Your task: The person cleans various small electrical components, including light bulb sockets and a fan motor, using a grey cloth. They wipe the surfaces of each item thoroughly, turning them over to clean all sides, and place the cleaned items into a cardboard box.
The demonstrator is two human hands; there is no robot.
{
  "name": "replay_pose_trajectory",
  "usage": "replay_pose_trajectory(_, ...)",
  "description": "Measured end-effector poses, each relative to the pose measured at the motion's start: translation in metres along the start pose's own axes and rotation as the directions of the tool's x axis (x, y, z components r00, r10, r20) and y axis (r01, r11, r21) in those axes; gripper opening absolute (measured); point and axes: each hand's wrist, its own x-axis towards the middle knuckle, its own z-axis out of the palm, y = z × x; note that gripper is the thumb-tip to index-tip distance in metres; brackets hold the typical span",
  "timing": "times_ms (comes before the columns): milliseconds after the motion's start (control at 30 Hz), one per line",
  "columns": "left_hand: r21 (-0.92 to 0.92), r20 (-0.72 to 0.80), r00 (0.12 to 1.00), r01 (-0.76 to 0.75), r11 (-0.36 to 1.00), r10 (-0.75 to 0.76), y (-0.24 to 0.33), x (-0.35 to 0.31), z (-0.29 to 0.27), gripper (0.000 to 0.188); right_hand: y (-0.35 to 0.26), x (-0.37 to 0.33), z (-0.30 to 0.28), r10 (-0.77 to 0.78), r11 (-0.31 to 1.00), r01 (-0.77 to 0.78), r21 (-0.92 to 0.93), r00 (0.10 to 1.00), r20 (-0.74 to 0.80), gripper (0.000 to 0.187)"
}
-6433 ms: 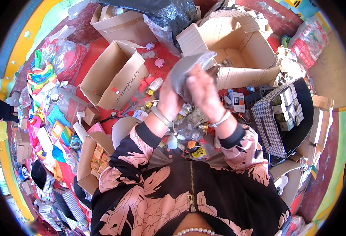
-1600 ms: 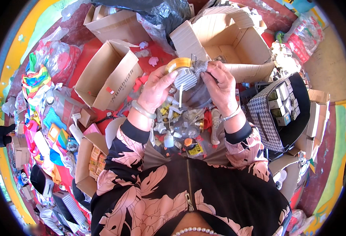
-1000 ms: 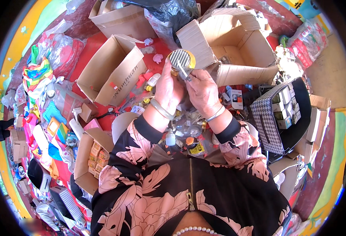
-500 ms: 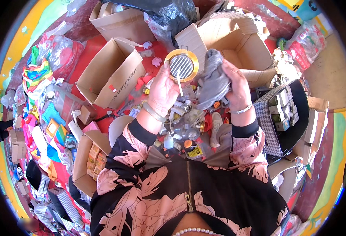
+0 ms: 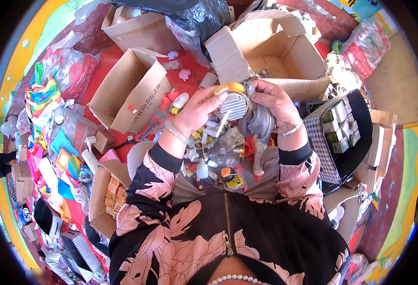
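Clamps a gold-rimmed ribbed disc (image 5: 235, 106) by its edge between thumb and fingers of the left hand (image 5: 199, 111), with a white stem (image 5: 222, 124) slanting down from it. Pinches a grey sheet (image 5: 259, 122) in the closed fingertips of the right hand (image 5: 278, 100), just right of the disc. Has below the fingers, among small plastic parts (image 5: 191, 154), a yellow packet (image 5: 235, 181) with dark print. Has farther off, right of the right fingers, a checked bin (image 5: 319, 142) of small boxes (image 5: 340, 127), and, beyond the left fingers, an open carton (image 5: 144, 105) with dark lettering on one side.
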Motion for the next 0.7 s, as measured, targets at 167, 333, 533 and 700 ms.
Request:
replay_pose_trajectory(167, -0.471, -0.025, 0.991, -0.126, 0.873, 0.129, 0.000, 0.007, 0.007, 0.049, 0.009, 0.011, 0.008, -0.137, 0.949, 0.171, 0.266, 0.981, -0.140, 0.018)
replay_pose_trajectory(333, -0.121, -0.089, 0.960, -0.276, 0.953, 0.267, -0.010, 0.014, 0.031, 0.045, 0.033, 0.026, 0.014, -0.178, 0.869, 0.298, 0.396, 0.933, -0.313, 0.016)
replay_pose_trajectory(533, -0.277, -0.315, 0.891, -0.415, 0.866, 0.326, -0.019, 0.018, 0.001, 0.036, 0.041, 0.023, 0.011, -0.032, 0.987, 0.060, 0.147, 0.981, -0.189, 0.011)
replay_pose_trajectory(700, -0.329, -0.134, 0.939, -0.345, 0.879, 0.318, 0.012, 0.004, -0.011, 0.043, 0.007, 0.014, -0.004, -0.316, 0.919, 0.363, 0.156, 0.912, -0.262, 0.013)
